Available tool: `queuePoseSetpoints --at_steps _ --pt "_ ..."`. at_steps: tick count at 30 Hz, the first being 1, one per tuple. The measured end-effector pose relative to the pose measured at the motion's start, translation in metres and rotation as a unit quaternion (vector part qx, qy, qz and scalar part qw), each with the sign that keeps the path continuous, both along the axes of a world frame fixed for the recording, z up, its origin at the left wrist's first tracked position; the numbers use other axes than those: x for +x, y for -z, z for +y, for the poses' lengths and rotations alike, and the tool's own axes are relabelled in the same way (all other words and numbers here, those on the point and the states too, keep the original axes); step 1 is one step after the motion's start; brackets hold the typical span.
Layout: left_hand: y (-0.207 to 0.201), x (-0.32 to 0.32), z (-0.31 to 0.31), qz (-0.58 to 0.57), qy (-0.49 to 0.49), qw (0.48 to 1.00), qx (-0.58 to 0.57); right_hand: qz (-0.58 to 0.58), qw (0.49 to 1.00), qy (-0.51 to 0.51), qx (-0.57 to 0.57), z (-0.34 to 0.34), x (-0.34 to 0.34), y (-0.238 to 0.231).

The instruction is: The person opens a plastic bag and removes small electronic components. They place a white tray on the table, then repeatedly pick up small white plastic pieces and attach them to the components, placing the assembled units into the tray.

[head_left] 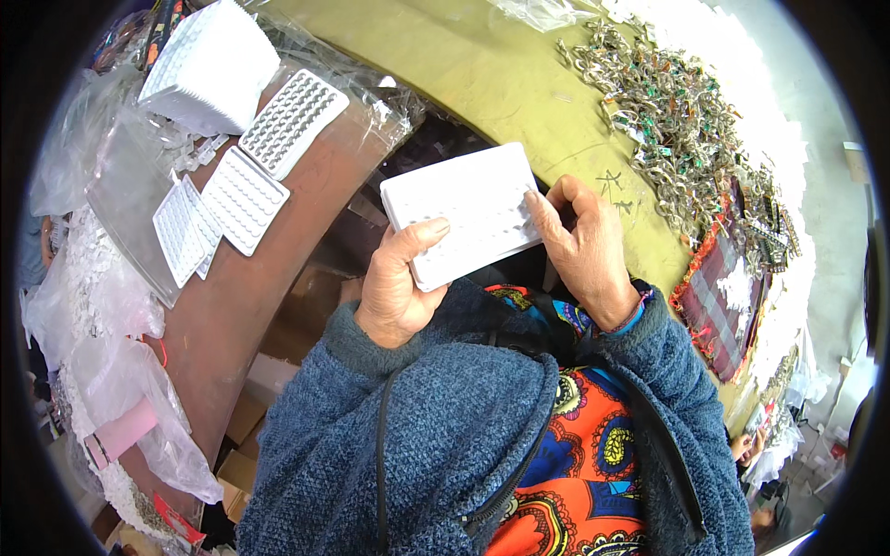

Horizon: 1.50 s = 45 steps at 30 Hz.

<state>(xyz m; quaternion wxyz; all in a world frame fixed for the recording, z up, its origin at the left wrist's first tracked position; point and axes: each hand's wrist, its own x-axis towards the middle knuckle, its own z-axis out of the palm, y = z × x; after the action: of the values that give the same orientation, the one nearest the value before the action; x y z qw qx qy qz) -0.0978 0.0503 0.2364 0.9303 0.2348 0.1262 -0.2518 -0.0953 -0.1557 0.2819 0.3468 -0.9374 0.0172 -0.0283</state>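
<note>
Table [464, 65] beyond; apparent tray [470, 215] between fingers [572, 194]

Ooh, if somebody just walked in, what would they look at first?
Probably the white tray held between the left hand and right hand, mid-picture. Next, the big heap of shiny metal pieces on the yellow-green table, upper right. The bright orange patterned clothing below the hands stands out too.

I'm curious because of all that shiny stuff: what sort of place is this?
Probably a small workshop or packing place: there's a big heap of metal-looking pieces on the yellowish table, plus a tall stack of white trays on the left.
</note>
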Motion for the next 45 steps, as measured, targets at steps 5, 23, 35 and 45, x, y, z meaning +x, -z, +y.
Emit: queuePoseSetpoints --at_steps 5,23,35,45 --pt "-0.001 -0.001 0.005 -0.007 0.025 0.999 -0.023 0.166 0.947 0.004 0.276 -0.010 0.007 -0.006" --pt "-0.014 0.005 -0.007 -0.004 0.140 0.988 0.062 0.292 0.751 -0.036 0.591 -0.048 0.000 0.000" --pt "-0.053 0.056 -0.130 -0.116 0.413 0.890 0.156 0.190 0.777 0.182 0.572 -0.145 -0.095 -0.041" --pt "-0.049 0.136 -0.240 -0.453 0.469 0.703 0.283 0.016 0.924 0.227 0.307 -0.210 -0.078 -0.016"
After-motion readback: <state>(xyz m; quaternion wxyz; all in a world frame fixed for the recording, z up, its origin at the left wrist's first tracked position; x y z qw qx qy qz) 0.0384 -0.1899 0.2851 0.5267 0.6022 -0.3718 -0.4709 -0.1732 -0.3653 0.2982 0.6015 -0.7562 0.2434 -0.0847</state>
